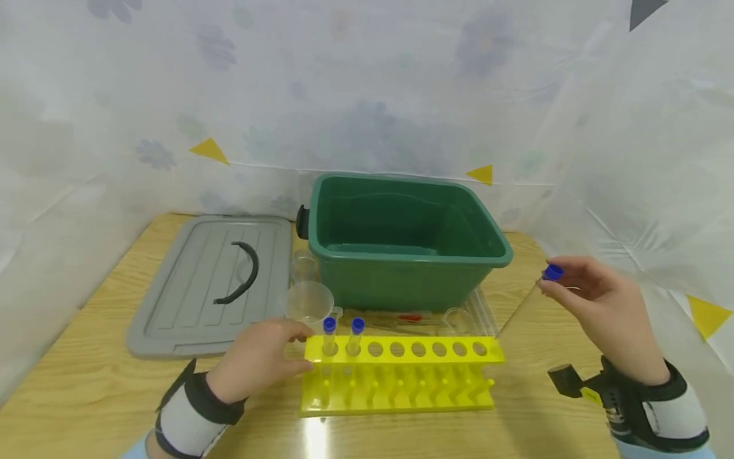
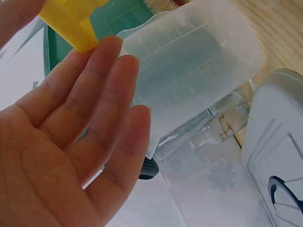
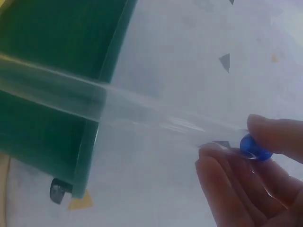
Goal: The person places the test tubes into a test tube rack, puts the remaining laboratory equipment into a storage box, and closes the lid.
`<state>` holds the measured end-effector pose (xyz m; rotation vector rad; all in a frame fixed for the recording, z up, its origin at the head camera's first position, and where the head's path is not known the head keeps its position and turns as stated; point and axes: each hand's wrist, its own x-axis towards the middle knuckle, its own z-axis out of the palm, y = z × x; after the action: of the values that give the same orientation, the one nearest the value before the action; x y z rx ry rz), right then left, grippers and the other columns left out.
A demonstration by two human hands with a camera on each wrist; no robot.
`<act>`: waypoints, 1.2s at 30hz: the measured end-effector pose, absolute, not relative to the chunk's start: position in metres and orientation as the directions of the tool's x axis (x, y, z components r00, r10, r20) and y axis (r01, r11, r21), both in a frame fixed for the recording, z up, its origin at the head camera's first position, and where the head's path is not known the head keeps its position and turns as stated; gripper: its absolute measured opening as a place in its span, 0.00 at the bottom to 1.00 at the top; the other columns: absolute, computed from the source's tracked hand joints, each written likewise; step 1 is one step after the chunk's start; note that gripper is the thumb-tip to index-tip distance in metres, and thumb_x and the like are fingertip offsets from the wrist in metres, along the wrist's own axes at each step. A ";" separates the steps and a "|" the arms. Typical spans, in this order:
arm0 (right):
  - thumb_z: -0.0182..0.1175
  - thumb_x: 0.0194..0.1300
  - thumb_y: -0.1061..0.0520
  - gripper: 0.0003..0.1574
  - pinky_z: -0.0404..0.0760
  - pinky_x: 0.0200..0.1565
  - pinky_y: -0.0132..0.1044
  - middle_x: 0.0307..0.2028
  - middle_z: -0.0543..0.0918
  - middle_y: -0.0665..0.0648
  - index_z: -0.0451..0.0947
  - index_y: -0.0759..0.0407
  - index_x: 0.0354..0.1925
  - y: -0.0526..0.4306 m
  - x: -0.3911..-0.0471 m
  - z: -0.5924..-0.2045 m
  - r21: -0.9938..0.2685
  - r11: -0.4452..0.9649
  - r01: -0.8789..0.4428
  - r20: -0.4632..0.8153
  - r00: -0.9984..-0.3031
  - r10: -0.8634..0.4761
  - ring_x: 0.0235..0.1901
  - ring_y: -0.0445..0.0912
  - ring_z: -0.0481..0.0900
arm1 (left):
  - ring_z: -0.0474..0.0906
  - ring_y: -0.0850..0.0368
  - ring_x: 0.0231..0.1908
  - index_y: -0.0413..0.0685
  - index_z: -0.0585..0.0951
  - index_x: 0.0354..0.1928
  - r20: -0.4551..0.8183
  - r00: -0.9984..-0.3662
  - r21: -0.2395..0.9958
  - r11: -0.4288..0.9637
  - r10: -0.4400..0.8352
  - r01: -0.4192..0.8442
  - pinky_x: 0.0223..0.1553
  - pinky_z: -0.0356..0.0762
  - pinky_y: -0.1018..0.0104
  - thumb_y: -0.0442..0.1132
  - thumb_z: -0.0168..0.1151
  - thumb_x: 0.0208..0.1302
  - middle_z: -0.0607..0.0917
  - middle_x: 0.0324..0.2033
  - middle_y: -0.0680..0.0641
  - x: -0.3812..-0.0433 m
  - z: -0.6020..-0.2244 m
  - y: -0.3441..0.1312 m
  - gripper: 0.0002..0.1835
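A yellow test tube rack (image 1: 401, 408) stands on the table in the head view. Two clear test tubes with blue caps (image 1: 329, 326) are upright in its leftmost holes. My left hand (image 1: 260, 357) holds the rack's left end between thumb and fingers; the left wrist view shows a yellow corner (image 2: 78, 35) at the fingertips. Out to the right, above the table, my right hand (image 1: 602, 312) pinches the blue cap (image 3: 254, 146) of a clear test tube (image 3: 156, 113). That tube is tilted, and it barely shows in the head view.
Behind the rack stands a green bin (image 1: 401, 280). A grey lid (image 1: 183, 306) with a black handle lies at left. Clear beakers (image 1: 309, 303) stand between them. Brushes (image 1: 410, 317) and a small clear vessel (image 1: 457, 319) lie between bin and rack.
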<state>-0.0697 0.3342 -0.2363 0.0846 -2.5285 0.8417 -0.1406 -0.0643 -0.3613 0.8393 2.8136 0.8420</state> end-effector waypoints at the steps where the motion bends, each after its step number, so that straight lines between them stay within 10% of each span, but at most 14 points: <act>1: 0.63 0.57 0.67 0.17 0.76 0.35 0.15 0.33 0.80 0.32 0.77 0.54 0.46 0.330 -0.069 -0.234 -0.558 0.802 -0.214 0.455 -0.887 0.080 0.32 0.26 0.79 | 0.79 0.59 0.34 0.52 0.83 0.41 0.081 -0.842 0.526 0.694 0.534 0.491 0.34 0.77 0.64 0.47 0.75 0.43 0.85 0.35 0.54 -0.140 -0.362 -0.064 0.20; 36: 0.62 0.55 0.70 0.16 0.82 0.36 0.26 0.35 0.83 0.38 0.77 0.65 0.44 0.228 -0.085 -0.236 -0.662 0.566 -0.490 0.440 -0.867 -0.235 0.33 0.34 0.82 | 0.80 0.56 0.35 0.49 0.84 0.40 0.081 -0.826 0.510 0.689 0.558 0.515 0.36 0.78 0.62 0.46 0.74 0.44 0.86 0.35 0.53 -0.139 -0.358 -0.061 0.19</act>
<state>-0.0854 0.2280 -0.2359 0.5968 -2.5001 1.1946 -0.1391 -0.0607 -0.3583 0.8949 2.8119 0.8121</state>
